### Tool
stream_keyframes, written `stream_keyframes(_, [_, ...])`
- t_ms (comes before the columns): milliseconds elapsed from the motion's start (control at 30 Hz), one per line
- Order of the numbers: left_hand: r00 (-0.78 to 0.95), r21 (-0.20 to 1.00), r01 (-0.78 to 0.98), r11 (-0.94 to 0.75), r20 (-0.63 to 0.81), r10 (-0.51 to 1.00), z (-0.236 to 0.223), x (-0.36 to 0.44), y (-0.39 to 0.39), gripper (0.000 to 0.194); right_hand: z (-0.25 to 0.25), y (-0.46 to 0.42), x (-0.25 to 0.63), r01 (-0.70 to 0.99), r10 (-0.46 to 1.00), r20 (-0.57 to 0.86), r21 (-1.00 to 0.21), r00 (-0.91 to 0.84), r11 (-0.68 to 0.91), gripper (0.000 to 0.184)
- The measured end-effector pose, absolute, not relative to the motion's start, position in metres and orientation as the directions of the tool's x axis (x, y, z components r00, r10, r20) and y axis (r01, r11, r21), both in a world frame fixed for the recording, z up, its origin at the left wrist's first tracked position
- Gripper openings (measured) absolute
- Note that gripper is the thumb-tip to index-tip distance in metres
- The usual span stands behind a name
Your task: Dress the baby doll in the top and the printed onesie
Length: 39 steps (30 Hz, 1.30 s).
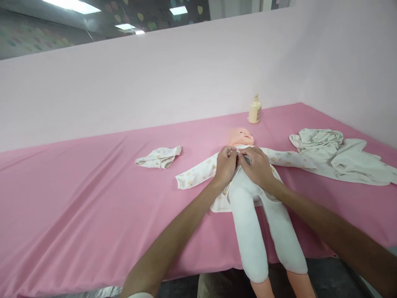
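Observation:
A baby doll (242,135) lies on its back, its head toward the wall and its lower legs over the table's front edge. It wears a white patterned baby shirt (198,171) with both sleeves spread wide; its white cloth legs (248,223) show below. At the upper front of the shirt, my left hand (227,163) is closed, thumb and fingers pinching the fabric. Right beside it, my right hand (256,165) pinches the same part of the shirt from the other side. Whatever fastening is between the fingertips is hidden.
A pale yellow pump bottle (254,111) stands near the wall. Left of the doll lies a small patterned baby cap (159,157). Crumpled white baby clothes (347,159) lie at the right, touching the shirt's sleeve. The pink sheet (93,207) has folds at the left.

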<state>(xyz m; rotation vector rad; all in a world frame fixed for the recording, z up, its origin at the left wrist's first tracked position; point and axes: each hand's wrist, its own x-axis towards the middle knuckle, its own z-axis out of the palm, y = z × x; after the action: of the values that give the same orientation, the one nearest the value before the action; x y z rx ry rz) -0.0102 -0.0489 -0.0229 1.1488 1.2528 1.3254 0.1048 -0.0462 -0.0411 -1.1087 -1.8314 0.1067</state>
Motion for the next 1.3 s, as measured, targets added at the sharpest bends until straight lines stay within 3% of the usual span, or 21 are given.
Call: stream_keyframes(1300, [-0.102, 0.998, -0.005, -0.056, 0.055, 0.993, -0.0255, -0.0111, -0.0475, 0.013, -0.0417, -0.0456, 0.1046, 0.648, 0.713, 0.689, -0.488, -0.125, 0.585, 0.014])
